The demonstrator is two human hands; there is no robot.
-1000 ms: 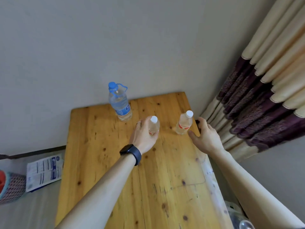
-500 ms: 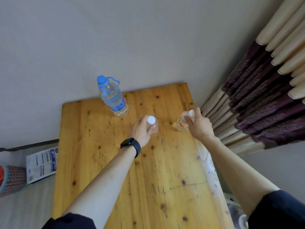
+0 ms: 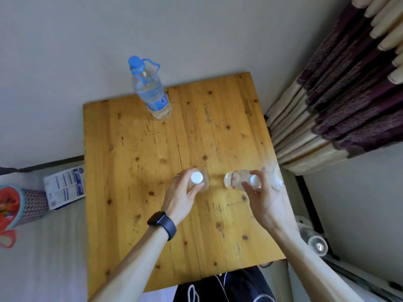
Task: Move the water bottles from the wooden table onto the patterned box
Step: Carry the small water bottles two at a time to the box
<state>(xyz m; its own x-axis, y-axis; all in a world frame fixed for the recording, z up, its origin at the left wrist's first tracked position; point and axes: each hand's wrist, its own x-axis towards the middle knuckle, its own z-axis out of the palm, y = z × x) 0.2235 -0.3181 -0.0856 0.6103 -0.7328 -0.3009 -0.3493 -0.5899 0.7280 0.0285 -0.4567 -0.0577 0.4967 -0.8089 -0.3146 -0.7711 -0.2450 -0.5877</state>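
My left hand (image 3: 182, 196) gripping a small white-capped bottle (image 3: 198, 180), my right hand (image 3: 265, 198) gripping a tilted red-labelled bottle (image 3: 238, 179), blue-capped bottle (image 3: 151, 92) upright at the wooden surface's (image 3: 135, 149) far edge.

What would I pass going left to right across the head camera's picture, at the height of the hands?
Patterned box → paper packet → left hand holding a small bottle → right hand holding another small bottle → curtain.

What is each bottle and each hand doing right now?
Big blue-capped bottle: standing on the wooden table, capped, untouched.
Left small bottle: capped, gripped.
Right small bottle: capped, tilted, gripped.
Left hand: closed around its bottle.
Right hand: closed around its bottle.
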